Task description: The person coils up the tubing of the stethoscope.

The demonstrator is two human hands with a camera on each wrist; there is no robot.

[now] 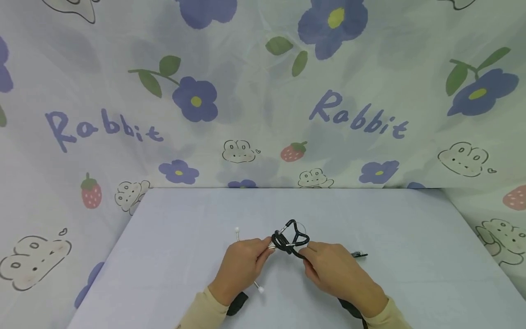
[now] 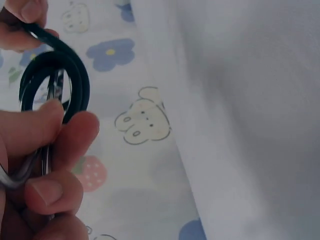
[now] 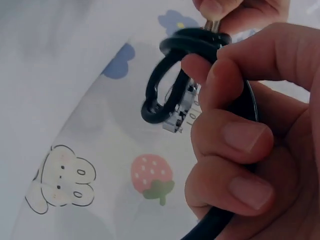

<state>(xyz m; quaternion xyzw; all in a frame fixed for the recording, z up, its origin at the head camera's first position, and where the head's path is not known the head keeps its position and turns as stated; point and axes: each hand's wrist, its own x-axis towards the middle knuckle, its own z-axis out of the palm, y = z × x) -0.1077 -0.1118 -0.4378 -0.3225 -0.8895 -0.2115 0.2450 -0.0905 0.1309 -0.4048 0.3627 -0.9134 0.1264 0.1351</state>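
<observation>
left hand (image 1: 244,262) pinching stethoscope (image 1: 281,242), right hand (image 1: 339,269) gripping tubing (image 3: 211,223), white tabletop (image 1: 176,242), flowered cloth (image 1: 255,100) behind

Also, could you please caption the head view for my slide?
Left hand and right hand hold a looped black stethoscope over a white table.

Left grip (image 2: 55,187) pinching rods (image 2: 59,84), coiled tube (image 2: 81,82)

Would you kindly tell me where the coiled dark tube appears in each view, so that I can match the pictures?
Head: the coiled dark tube, lower half, slightly right of centre.
Left wrist: the coiled dark tube, upper left.
Right wrist: the coiled dark tube, near the top, right of centre.
Shared landmark: the left hand, next to the coil in all three.
</observation>
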